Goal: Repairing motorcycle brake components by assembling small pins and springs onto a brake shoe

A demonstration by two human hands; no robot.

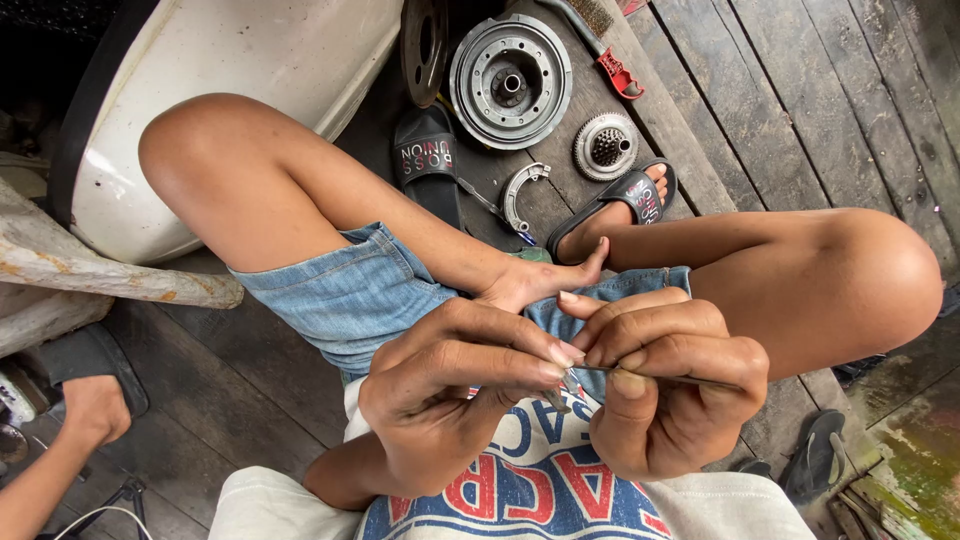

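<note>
Thin metal piece [600, 369]: pinched between the fingertips of left hand [455, 395] and right hand [665, 385], mostly covered by the fingers, too small to tell its kind; a second small part [556, 401] below the left fingertips is likewise unclear. Dark disc [424, 45] and red-handled tool [612, 62]: cut off by the top edge; white curved body [240, 70] cut off at top, its shape unreadable. Another person's foot in a sandal [85, 395] and dark sandal [815, 455]: partly cut by the left edge and partly hidden by the knee, respectively.
</note>
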